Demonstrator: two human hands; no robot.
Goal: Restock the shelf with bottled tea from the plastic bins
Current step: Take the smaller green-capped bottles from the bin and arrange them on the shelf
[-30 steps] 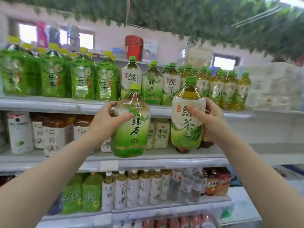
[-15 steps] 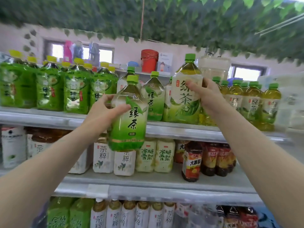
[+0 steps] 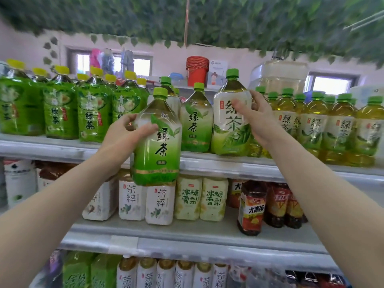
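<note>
My left hand (image 3: 124, 138) grips a large green tea bottle (image 3: 158, 140) with a green-and-white label, held upright in front of the top shelf's edge (image 3: 207, 163). Its base hangs below that edge. My right hand (image 3: 257, 117) holds a second green tea bottle (image 3: 230, 119) with a white label, which stands slightly tilted on the top shelf beside a similar bottle (image 3: 196, 119). Thumb on the label, fingers behind the bottle.
Dark green bottles with yellow caps (image 3: 60, 104) fill the top shelf's left; green-capped tea bottles (image 3: 340, 125) fill its right. The middle shelf (image 3: 187, 231) carries white tea cartons and red iced-tea bottles (image 3: 251, 208). More bottles stand on the shelf below. Leafy garlands hang overhead.
My right hand has lifted its bottle from in front of the middle shelf up onto the top shelf. My left hand has raised its bottle toward the top shelf's edge.
</note>
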